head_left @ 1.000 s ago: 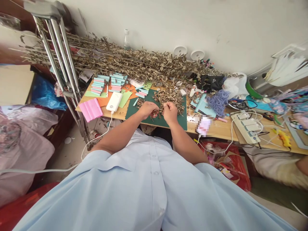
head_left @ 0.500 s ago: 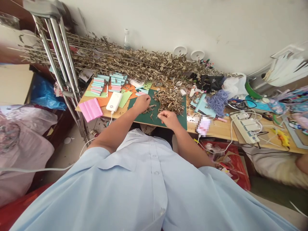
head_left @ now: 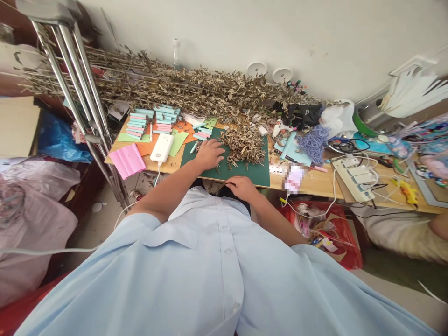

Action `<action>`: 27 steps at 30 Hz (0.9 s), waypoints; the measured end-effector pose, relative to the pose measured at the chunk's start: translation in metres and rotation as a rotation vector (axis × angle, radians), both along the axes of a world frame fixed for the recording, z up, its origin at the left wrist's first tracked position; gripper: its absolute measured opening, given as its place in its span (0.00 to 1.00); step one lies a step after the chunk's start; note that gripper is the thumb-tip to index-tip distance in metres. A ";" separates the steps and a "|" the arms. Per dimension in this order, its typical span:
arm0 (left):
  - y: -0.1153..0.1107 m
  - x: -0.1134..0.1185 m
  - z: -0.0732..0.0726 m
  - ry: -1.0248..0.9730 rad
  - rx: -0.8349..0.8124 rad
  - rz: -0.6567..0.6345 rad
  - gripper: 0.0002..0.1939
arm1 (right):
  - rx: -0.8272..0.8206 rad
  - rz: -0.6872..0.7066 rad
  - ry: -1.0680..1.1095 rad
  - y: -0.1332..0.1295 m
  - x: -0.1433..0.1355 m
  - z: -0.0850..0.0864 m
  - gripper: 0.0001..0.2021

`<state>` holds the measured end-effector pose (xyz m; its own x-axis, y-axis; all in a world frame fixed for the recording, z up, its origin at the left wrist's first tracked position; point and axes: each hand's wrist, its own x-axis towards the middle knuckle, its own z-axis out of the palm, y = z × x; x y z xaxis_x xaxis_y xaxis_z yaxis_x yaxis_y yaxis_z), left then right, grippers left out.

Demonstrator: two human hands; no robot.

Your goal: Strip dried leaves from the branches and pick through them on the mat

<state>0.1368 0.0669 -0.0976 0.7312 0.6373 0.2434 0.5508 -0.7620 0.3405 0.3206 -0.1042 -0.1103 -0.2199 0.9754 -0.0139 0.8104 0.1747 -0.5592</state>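
Note:
My left hand (head_left: 210,155) lies palm down over the left part of a green cutting mat (head_left: 250,175), fingers spread. What is under its palm is hidden. Just right of it is a heap of dried leaves (head_left: 243,145) on the mat. A pale blue paper roll (head_left: 193,147) rests by the left wrist side. At the mat's front edge is my right hand (head_left: 242,188), its fingers stretched loosely toward the left with nothing visible in them. Several blue and pink paper rolls (head_left: 137,125) are stacked at the back left.
Dried leafy stalks (head_left: 196,88) lie along the wall. A white power bank (head_left: 163,148) and pink paper (head_left: 127,161) are on the left. Purple yarn (head_left: 313,143), a phone (head_left: 294,179) and a power strip (head_left: 353,177) lie to the right. Metal crutches (head_left: 82,88) lean at the left.
My left hand has gone from closed fingers to spread, flat on the mat. My right hand has moved down to the mat's front edge and loosened from a pinch.

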 end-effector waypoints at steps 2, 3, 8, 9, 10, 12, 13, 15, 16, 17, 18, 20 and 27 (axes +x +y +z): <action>-0.003 0.000 -0.002 0.039 -0.021 -0.083 0.14 | 0.092 -0.112 0.043 0.002 0.005 0.004 0.12; -0.004 -0.001 -0.004 0.050 -0.029 -0.096 0.13 | 0.135 -0.166 0.055 0.003 0.008 0.005 0.12; -0.003 -0.005 -0.007 0.055 -0.035 -0.056 0.15 | 0.246 -0.423 0.012 0.022 0.020 0.005 0.15; -0.004 -0.006 -0.006 0.051 -0.036 -0.048 0.15 | 0.246 -0.467 -0.001 0.028 0.022 0.004 0.16; -0.004 -0.006 -0.005 0.043 -0.038 -0.040 0.15 | 0.236 -0.498 -0.012 0.034 0.024 0.002 0.16; -0.007 -0.004 -0.002 0.016 -0.040 -0.024 0.15 | 0.199 -0.531 -0.026 0.045 0.025 -0.001 0.15; -0.009 -0.003 0.000 0.001 -0.040 -0.021 0.15 | 0.182 -0.542 -0.028 0.050 0.025 -0.002 0.14; -0.012 0.001 0.002 -0.024 -0.042 -0.024 0.14 | 0.170 -0.567 -0.019 0.058 0.023 -0.003 0.12; -0.014 0.003 0.002 -0.035 -0.047 -0.025 0.14 | 0.176 -0.572 -0.009 0.060 0.022 -0.002 0.12; -0.016 0.005 0.003 -0.047 -0.056 -0.024 0.14 | 0.189 -0.572 0.008 0.060 0.020 -0.001 0.13; -0.017 0.008 0.003 -0.062 -0.069 -0.018 0.14 | 0.211 -0.571 0.033 0.060 0.018 0.000 0.13; -0.019 0.012 0.004 -0.106 -0.098 0.006 0.16 | 0.278 -0.567 0.102 0.058 0.016 0.004 0.15; -0.020 0.025 0.015 -0.195 -0.195 0.071 0.16 | 0.314 -0.527 0.268 0.056 0.011 0.012 0.17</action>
